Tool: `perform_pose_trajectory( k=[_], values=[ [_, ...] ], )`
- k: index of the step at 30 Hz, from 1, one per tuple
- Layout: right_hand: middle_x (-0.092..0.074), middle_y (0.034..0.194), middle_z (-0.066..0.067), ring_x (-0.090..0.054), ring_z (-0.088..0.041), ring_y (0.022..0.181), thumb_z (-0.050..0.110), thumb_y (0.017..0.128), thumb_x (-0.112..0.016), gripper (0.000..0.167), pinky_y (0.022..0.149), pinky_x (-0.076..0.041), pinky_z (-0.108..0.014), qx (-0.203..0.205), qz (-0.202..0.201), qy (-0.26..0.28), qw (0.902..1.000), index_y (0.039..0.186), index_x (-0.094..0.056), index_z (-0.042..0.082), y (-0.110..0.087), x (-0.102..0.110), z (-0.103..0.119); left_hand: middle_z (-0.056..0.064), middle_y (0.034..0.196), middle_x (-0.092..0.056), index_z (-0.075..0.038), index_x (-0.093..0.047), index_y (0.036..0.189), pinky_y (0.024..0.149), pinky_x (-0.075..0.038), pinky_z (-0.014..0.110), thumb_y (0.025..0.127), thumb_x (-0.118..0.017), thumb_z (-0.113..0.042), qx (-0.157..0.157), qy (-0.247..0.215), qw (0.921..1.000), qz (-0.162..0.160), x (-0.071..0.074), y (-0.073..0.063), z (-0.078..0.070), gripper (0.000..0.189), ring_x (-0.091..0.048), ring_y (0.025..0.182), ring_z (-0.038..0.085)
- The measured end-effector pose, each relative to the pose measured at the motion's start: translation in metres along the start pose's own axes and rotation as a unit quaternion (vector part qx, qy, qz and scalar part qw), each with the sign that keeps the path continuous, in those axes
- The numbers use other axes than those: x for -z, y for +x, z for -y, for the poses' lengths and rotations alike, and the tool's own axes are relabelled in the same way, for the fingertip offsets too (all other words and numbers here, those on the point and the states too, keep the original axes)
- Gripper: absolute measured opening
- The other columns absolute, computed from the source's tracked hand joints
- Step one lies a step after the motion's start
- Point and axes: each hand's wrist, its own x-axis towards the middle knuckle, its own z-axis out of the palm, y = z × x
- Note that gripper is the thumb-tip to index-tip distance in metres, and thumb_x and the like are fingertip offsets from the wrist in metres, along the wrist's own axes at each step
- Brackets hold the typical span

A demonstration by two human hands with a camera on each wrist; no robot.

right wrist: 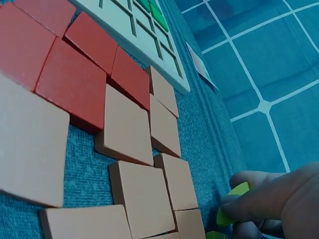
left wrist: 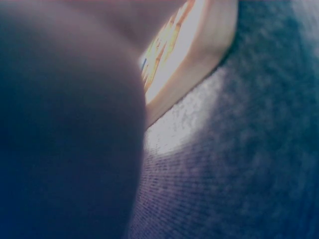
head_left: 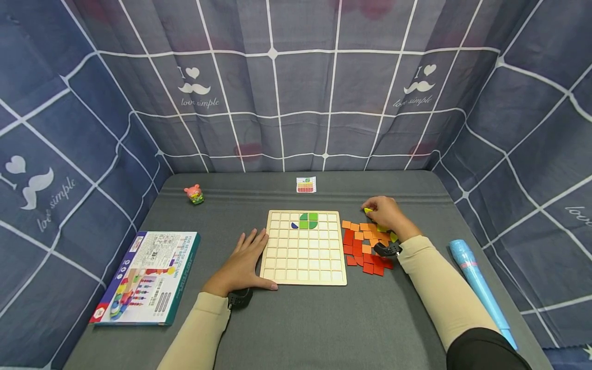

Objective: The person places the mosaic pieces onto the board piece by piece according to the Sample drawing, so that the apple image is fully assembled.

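A light wooden grid board [head_left: 302, 262] lies flat on the grey table. Several green tiles [head_left: 308, 221] form a rounded patch in its upper cells, with a small dark blue piece [head_left: 294, 225] to their left. My left hand [head_left: 242, 262] rests along the board's left edge, fingers spread and thumb at the lower corner. Right of the board, my right hand [head_left: 388, 213] pinches a yellow-green tile [right wrist: 240, 190] between thumb and finger, beyond the loose tiles. Orange tiles [head_left: 366, 248] and red tiles [head_left: 373, 259] lie beneath that wrist, with a yellow tile [head_left: 393, 237] beside them.
A small picture card [head_left: 306, 185] lies behind the board. At the back left stands a pink-headed figurine [head_left: 194, 194]. A flat game box [head_left: 148, 277] occupies the left side, and a light blue cylinder [head_left: 481, 288] lies by the right forearm. Patterned curtains [head_left: 300, 92] enclose the table.
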Motion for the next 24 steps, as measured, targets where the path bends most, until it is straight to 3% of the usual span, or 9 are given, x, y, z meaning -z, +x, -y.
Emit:
perform_pose_trajectory(
  k=[5, 10, 24],
  values=[
    [-0.069, 0.094, -0.007, -0.060, -0.026, 0.086, 0.007, 0.101, -0.071, 0.013, 0.078, -0.051, -0.044, 0.013, -0.029, 0.013, 0.9994, 0.110, -0.079, 0.004, -0.001, -0.001, 0.003, 0.016, 0.173, -0.014, 0.000, -0.018, 0.167, 0.125, 0.001, 0.057, 0.063, -0.081, -0.086, 0.001, 0.002, 1.0000, 0.002, 0.000, 0.000, -0.001, 0.149, -0.007, 0.159, 0.037],
    [-0.071, 0.091, -0.006, -0.063, -0.027, 0.087, 0.008, 0.098, -0.076, 0.008, 0.078, -0.051, -0.045, 0.029, -0.049, 0.019, 0.9982, 0.103, -0.080, 0.005, -0.001, -0.002, 0.007, 0.016, 0.173, -0.014, 0.000, -0.018, 0.167, 0.125, 0.001, 0.057, 0.063, -0.081, -0.085, 0.003, 0.004, 1.0000, 0.003, 0.001, 0.000, -0.002, 0.148, -0.007, 0.159, 0.037],
    [-0.070, 0.088, -0.003, -0.062, -0.023, 0.081, 0.004, 0.094, -0.075, 0.005, 0.074, -0.051, -0.040, 0.060, -0.040, 0.049, 0.9962, 0.098, -0.078, 0.005, 0.000, -0.011, 0.029, 0.017, 0.173, -0.014, 0.001, -0.019, 0.167, 0.125, 0.001, 0.057, 0.064, -0.082, -0.083, 0.001, 0.004, 1.0000, 0.003, 0.001, 0.001, -0.002, 0.147, -0.007, 0.158, 0.038]
  ],
)
